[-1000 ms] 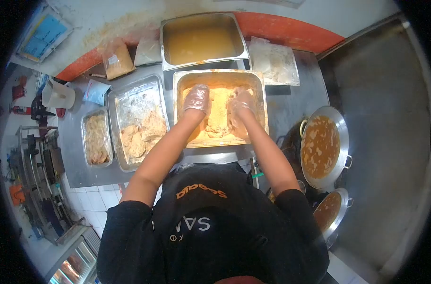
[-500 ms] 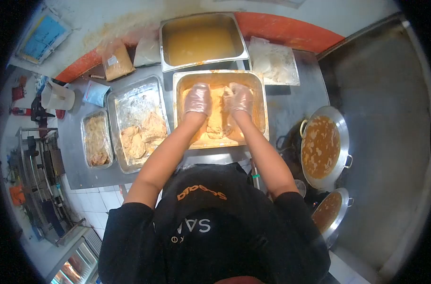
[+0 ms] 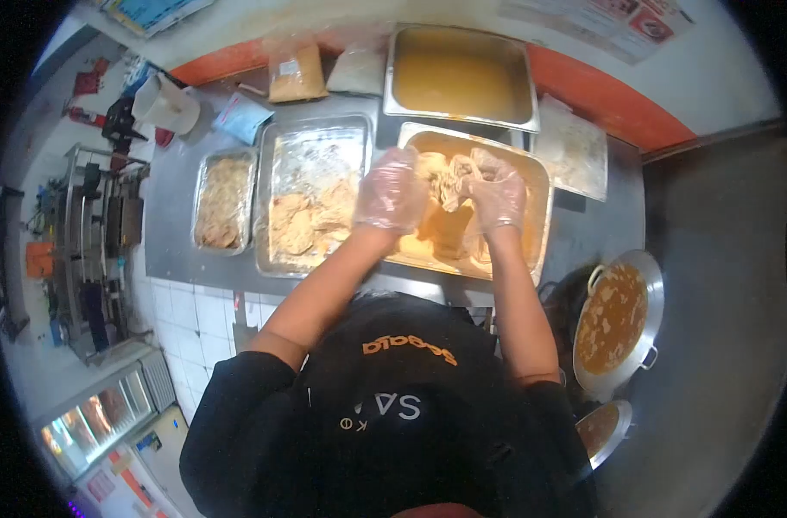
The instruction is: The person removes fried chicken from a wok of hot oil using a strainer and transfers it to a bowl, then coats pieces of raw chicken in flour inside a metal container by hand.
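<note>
Both hands wear clear plastic gloves. My left hand (image 3: 394, 190) is at the left rim of a metal pan (image 3: 540, 233) with orange-yellow powder, beside a coated, floury piece (image 3: 448, 177). My right hand (image 3: 497, 190) has its fingers closed on that piece, raised over the pan. Whether my left fingers grip the piece is hard to see. Left of the pan, a larger metal tray (image 3: 264, 192) bears several coated pieces (image 3: 300, 226).
A pan of yellowish liquid (image 3: 462, 76) stands behind. Farther left is a small tray of pale pieces (image 3: 224, 203). Bags (image 3: 297, 76) and a white jug (image 3: 165, 105) line the back. Two woks of brown liquid (image 3: 613, 319) are at the right.
The coated piece has come up from the powder, held in my right hand. My left hand has shifted to the pan's left rim. The camera view has turned, moving the surroundings in frame.
</note>
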The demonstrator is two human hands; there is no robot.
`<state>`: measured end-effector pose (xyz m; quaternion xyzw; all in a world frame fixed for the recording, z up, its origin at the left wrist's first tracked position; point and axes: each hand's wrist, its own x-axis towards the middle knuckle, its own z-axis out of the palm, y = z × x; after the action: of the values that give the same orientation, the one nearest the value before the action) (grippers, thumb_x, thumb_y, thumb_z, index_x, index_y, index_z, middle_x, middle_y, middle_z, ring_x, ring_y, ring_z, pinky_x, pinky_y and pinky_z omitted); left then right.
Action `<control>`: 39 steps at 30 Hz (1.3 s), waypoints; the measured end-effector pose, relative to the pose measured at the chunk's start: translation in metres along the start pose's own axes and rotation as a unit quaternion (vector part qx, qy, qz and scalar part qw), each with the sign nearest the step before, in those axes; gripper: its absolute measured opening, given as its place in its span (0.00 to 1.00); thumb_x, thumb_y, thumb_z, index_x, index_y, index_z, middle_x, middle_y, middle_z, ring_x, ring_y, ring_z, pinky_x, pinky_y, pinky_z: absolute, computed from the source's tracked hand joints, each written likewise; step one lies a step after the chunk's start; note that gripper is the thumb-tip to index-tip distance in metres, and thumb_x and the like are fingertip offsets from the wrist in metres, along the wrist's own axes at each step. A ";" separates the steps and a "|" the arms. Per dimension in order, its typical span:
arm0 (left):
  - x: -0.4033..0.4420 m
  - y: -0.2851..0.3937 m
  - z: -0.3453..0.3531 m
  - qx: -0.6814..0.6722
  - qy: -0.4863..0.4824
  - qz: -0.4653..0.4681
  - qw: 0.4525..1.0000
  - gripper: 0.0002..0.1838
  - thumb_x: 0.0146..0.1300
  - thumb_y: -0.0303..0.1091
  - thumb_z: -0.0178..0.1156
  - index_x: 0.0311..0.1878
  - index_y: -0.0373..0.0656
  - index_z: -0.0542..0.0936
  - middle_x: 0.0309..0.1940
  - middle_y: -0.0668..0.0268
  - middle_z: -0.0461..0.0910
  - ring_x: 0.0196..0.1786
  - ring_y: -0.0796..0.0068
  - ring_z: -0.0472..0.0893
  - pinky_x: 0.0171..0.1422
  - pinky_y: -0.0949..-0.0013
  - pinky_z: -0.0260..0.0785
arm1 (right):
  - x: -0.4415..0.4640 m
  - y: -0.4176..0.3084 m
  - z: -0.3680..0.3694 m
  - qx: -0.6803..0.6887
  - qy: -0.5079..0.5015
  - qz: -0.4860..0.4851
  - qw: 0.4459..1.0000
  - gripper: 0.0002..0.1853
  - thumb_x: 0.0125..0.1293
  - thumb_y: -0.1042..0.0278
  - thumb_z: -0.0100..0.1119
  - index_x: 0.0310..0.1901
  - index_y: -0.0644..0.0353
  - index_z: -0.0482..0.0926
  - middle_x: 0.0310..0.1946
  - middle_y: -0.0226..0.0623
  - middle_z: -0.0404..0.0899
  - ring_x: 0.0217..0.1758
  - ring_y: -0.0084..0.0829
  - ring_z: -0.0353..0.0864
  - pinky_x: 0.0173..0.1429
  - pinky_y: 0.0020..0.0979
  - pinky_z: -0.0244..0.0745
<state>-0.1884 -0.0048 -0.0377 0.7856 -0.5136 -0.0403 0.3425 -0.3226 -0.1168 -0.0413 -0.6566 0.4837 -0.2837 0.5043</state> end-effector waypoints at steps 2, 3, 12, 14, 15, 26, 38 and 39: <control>-0.011 -0.013 -0.052 -0.089 0.114 -0.001 0.990 0.18 0.49 0.33 0.66 0.44 0.35 0.80 0.39 0.49 0.81 0.43 0.49 0.81 0.50 0.56 0.74 | -0.001 -0.014 0.008 0.119 -0.046 0.034 0.991 0.21 0.49 0.72 0.67 0.49 0.60 0.84 0.42 0.40 0.86 0.43 0.30 0.85 0.50 0.30 0.79; -0.021 -0.033 -0.063 -0.045 0.139 -0.011 0.989 0.20 0.49 0.32 0.66 0.46 0.36 0.80 0.40 0.50 0.81 0.43 0.49 0.81 0.50 0.57 0.75 | -0.003 -0.021 0.019 0.049 -0.087 -0.029 0.995 0.21 0.49 0.72 0.68 0.49 0.60 0.84 0.41 0.39 0.86 0.43 0.30 0.85 0.50 0.29 0.79; -0.078 -0.148 -0.105 0.186 -0.104 -0.325 0.921 0.21 0.54 0.38 0.58 0.50 0.40 0.81 0.49 0.46 0.79 0.51 0.45 0.79 0.57 0.55 0.71 | -0.054 0.004 0.180 -0.147 -0.239 -0.098 0.955 0.15 0.54 0.63 0.59 0.42 0.59 0.84 0.40 0.52 0.83 0.47 0.51 0.81 0.54 0.40 0.76; -0.083 -0.150 -0.101 0.180 -0.162 -0.323 0.915 0.20 0.55 0.37 0.57 0.50 0.41 0.82 0.50 0.46 0.79 0.52 0.46 0.79 0.58 0.55 0.71 | -0.051 0.003 0.161 -0.140 -0.207 -0.106 0.962 0.14 0.55 0.64 0.57 0.41 0.58 0.84 0.39 0.51 0.83 0.45 0.50 0.82 0.53 0.40 0.76; -0.087 -0.151 -0.097 0.208 -0.114 -0.328 0.914 0.19 0.56 0.35 0.55 0.49 0.41 0.83 0.53 0.47 0.78 0.53 0.45 0.79 0.58 0.55 0.70 | -0.049 -0.001 0.153 -0.128 -0.189 -0.119 0.966 0.13 0.56 0.66 0.55 0.40 0.56 0.84 0.38 0.50 0.83 0.44 0.49 0.82 0.52 0.40 0.76; -0.036 0.000 -0.001 -0.036 -0.109 -0.030 0.993 0.17 0.55 0.30 0.55 0.49 0.41 0.80 0.45 0.54 0.81 0.49 0.56 0.80 0.53 0.57 0.73 | 0.054 0.099 -0.063 -0.595 -0.113 0.012 0.795 0.18 0.70 0.57 0.48 0.51 0.56 0.82 0.50 0.46 0.82 0.55 0.45 0.81 0.57 0.36 0.76; -0.023 0.003 0.126 -0.042 -0.349 -0.169 0.921 0.20 0.54 0.38 0.62 0.48 0.38 0.81 0.46 0.45 0.81 0.52 0.49 0.81 0.57 0.59 0.72 | 0.042 0.081 -0.072 -0.536 -0.162 0.029 0.828 0.13 0.61 0.67 0.58 0.46 0.60 0.82 0.45 0.51 0.82 0.52 0.46 0.82 0.53 0.39 0.77; -0.022 0.009 0.121 -0.041 -0.350 -0.170 0.920 0.20 0.54 0.38 0.62 0.48 0.38 0.81 0.46 0.45 0.81 0.52 0.49 0.81 0.57 0.59 0.72 | 0.046 0.100 -0.075 -0.486 -0.122 -0.030 0.865 0.13 0.59 0.66 0.62 0.43 0.61 0.82 0.43 0.52 0.82 0.49 0.46 0.82 0.52 0.40 0.76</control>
<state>-0.2562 -0.0486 -0.1307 0.7824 -0.4570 -0.3914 0.1603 -0.4048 -0.1901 -0.1154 -0.8623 0.4747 0.0549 0.1676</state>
